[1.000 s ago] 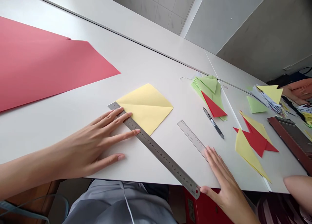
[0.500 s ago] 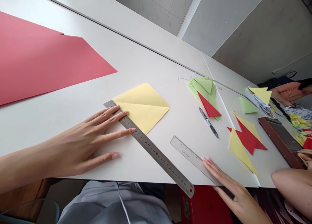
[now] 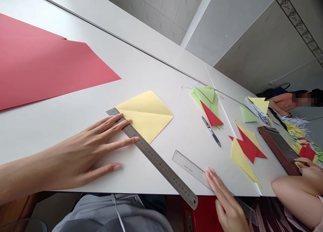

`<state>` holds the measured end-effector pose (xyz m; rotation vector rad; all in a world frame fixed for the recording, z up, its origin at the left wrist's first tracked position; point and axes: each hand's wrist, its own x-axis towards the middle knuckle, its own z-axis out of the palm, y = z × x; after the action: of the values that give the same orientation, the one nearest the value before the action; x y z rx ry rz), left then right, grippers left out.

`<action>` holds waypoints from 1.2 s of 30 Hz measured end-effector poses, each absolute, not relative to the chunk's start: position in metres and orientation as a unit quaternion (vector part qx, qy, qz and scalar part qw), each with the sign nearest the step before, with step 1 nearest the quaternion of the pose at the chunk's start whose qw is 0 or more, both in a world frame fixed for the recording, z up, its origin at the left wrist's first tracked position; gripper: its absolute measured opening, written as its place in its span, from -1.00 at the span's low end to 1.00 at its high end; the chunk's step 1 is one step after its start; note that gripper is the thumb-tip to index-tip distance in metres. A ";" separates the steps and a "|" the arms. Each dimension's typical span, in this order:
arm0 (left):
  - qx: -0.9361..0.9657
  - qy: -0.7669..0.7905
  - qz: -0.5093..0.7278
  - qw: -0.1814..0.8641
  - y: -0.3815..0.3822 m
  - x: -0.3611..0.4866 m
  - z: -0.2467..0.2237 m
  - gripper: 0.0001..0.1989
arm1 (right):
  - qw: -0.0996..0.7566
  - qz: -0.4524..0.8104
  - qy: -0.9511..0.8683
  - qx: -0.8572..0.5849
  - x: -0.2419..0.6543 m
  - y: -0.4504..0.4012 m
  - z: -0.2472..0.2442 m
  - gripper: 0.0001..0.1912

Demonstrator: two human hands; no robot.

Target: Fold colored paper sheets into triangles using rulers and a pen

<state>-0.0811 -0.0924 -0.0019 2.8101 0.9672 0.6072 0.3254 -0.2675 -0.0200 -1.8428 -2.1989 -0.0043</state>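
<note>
My left hand [image 3: 93,149] lies spread, with three fingertips on a steel ruler [image 3: 161,164]. That ruler runs diagonally along the lower left edge of a creased yellow paper square [image 3: 148,112], and its far end sticks out past the table's front edge. My right hand [image 3: 228,201] rests at the table's front edge, fingers stretched close together on a clear plastic ruler [image 3: 188,166]. The thumb is bent lower, by the table edge. Part of the clear ruler is hidden under the hand, and its other end shows beyond the edge.
Large red paper [image 3: 50,68] lies at the left. Rightward are a pen [image 3: 211,131], green papers [image 3: 208,94], folded yellow paper [image 3: 243,159] and red paper [image 3: 248,149]. Another person's hand [image 3: 309,169] is by a dark red paper cutter [image 3: 277,151]. Someone in orange [image 3: 282,102] sits farther back.
The view has shifted slightly. My right hand has moved left and down along the clear ruler, and its thumb has drawn in. My left hand keeps its place on the steel ruler.
</note>
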 end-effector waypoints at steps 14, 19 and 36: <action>0.931 0.309 0.184 0.066 -0.091 -0.080 0.001 -0.44 | 0.232 0.021 -0.816 -0.529 0.291 -0.163 0.053 -0.40; 0.933 0.305 0.188 0.026 -0.097 -0.075 -0.001 -0.40 | 0.155 0.101 -0.869 -0.458 0.287 -0.062 0.052 -0.57; 0.926 0.344 0.141 0.066 -0.105 -0.068 -0.001 -0.44 | 0.054 0.145 -0.910 -0.385 0.264 -0.042 0.018 -0.31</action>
<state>-0.0677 -0.1046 -0.0010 2.7926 1.0374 0.4264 0.2639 -0.0424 0.0176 -1.1699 -2.7642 0.4395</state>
